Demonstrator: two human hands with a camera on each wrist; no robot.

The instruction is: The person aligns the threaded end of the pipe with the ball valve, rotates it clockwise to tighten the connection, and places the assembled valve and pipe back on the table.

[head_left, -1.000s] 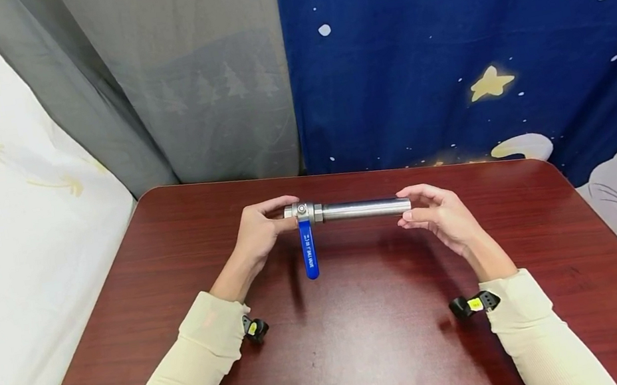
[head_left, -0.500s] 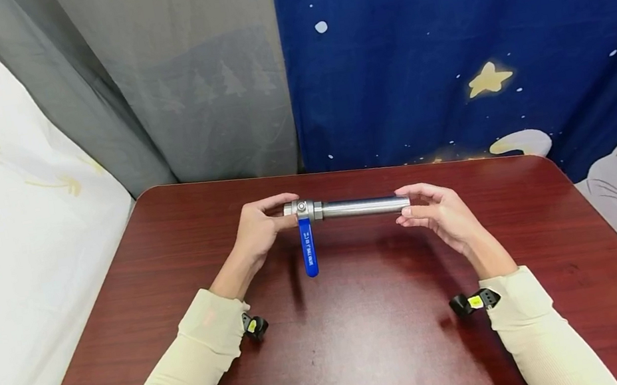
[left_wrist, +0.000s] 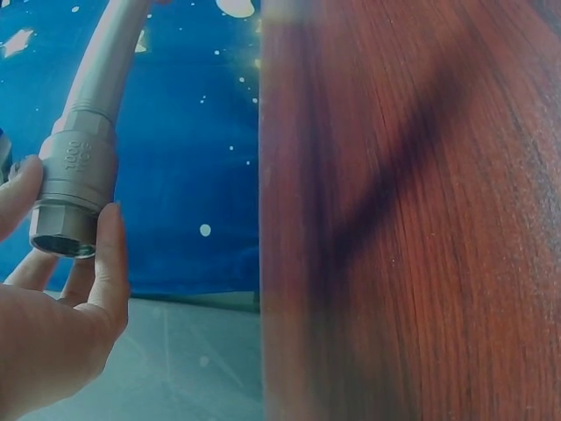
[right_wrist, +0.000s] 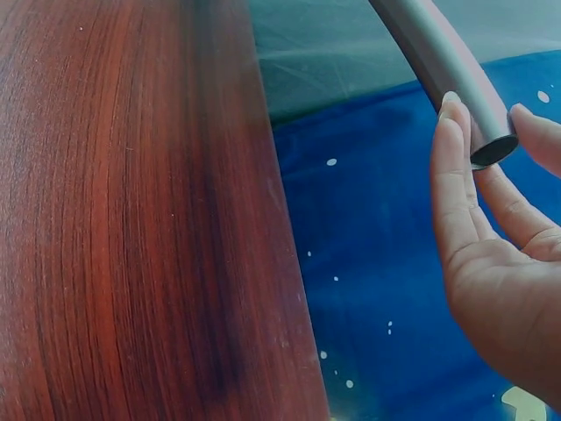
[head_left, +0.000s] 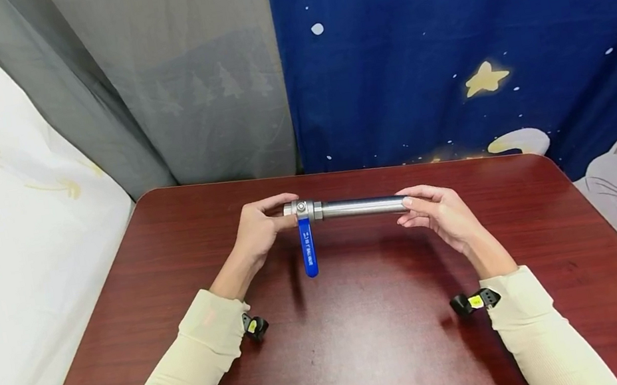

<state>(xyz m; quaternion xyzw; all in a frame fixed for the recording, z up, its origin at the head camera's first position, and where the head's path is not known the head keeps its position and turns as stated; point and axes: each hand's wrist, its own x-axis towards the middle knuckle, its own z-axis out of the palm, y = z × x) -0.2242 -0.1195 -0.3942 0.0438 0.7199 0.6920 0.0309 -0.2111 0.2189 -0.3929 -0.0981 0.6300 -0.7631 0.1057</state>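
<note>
A steel ball valve (head_left: 300,208) with a blue lever handle (head_left: 308,246) is joined to a straight metal pipe (head_left: 362,207), and the pair is held level above the table. My left hand (head_left: 256,231) pinches the valve's outer end between thumb and fingers; the left wrist view shows the open hexagonal end of the valve body (left_wrist: 77,175) there. At the other end, my right hand (head_left: 446,214) pinches the pipe's free end, thumb on the near side. In the right wrist view the hollow mouth of the pipe (right_wrist: 493,151) faces the palm. The lever points toward me.
The reddish-brown wooden table (head_left: 345,348) lies under both arms. Behind it hang a grey curtain (head_left: 192,69) and a blue curtain (head_left: 416,68) with stars and a cat; a white cloth (head_left: 23,264) borders the left side. Each wrist carries a small black camera (head_left: 256,327).
My right thumb has shifted up onto the near side of the pipe's end. The left hand and the valve have stayed nearly still.
</note>
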